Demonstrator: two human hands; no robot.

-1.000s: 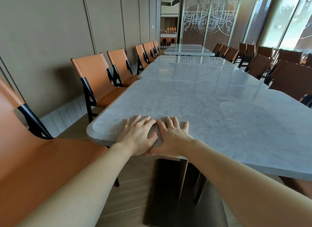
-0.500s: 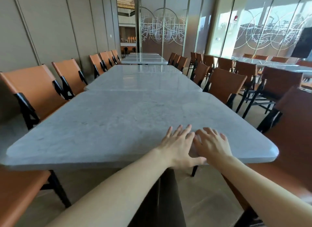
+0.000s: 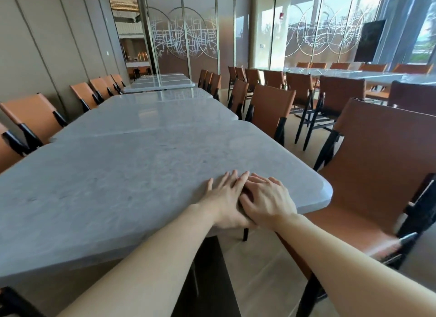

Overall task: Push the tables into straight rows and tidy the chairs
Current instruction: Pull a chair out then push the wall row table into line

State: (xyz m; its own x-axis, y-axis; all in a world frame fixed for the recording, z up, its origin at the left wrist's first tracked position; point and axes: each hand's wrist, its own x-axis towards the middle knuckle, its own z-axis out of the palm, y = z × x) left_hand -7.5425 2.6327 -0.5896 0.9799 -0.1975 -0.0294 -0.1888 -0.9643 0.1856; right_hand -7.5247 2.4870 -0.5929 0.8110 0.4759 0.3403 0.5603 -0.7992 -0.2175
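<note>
Where the fingers (image 3: 226, 182) of the left hand (image 3: 224, 198) lie, they are straight and spread, pressed flat on the grey marble bench (image 3: 132, 175) and grasping nothing. Just right of them, the right hand (image 3: 267, 200) also rests palm down, its fingers relaxed and released; its thumb side overlaps the edge of the left hand, so the two hands touch. Both hands sit close to the near edge of the bench, toward its rounded right corner. Both bare forearms run back from the hands to the bottom of the view.

Beyond the fingertips, the far edge of this bench meets a second marble bench (image 3: 151, 113); the seam between them runs at a slant, and the second bench's right corner stands slightly inward of the first's. Further benches (image 3: 162, 80) continue the row past it.

Right of the hands, a tan chair (image 3: 377, 163) with a black frame stands just beside the bench corner, its seat partly under the bench edge. Further tan chairs (image 3: 269, 109) line the right side of the row. Left of the hands, well apart, more tan chairs (image 3: 30, 113) stand along the wall side.

Under the hands, a dark pedestal base (image 3: 207, 269) carries the bench.
</note>
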